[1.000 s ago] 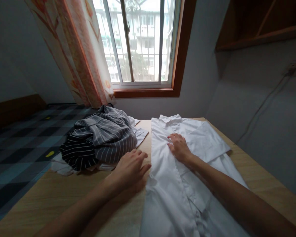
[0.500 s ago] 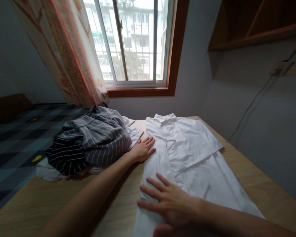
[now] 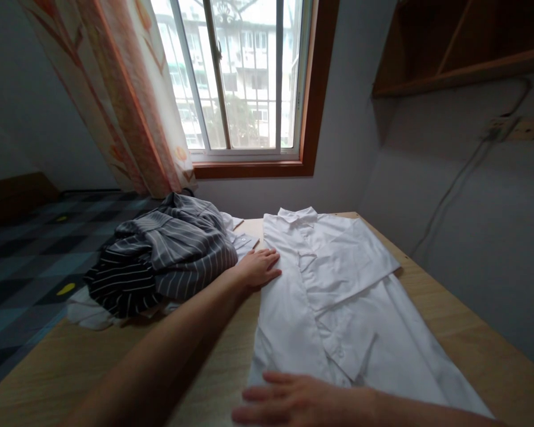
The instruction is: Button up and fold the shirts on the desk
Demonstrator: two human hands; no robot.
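A white button-up shirt [image 3: 289,302] lies spread on the wooden table, its collar toward the window and one sleeve folded across its front. My left hand [image 3: 260,267] rests flat on the shirt's left edge near the shoulder, fingers stretched out. Lower down, my right hand [image 3: 293,400] is over the near part of the shirt, fingers extended and slightly blurred, its lower side cut off by the frame. Neither hand grips the cloth.
Left of the shirt, a heap of grey and black striped clothing [image 3: 191,249] lies on white garments. A bed with a checked cover [image 3: 22,273] adjoins the table [image 3: 204,367] on the left. A wall shelf [image 3: 463,77] hangs at upper right; a window and curtain [image 3: 129,101] are ahead.
My right hand has slid down the shirt toward me, uncovering the sleeve's cuff. My left hand stays at nearly the same spot on the left edge.
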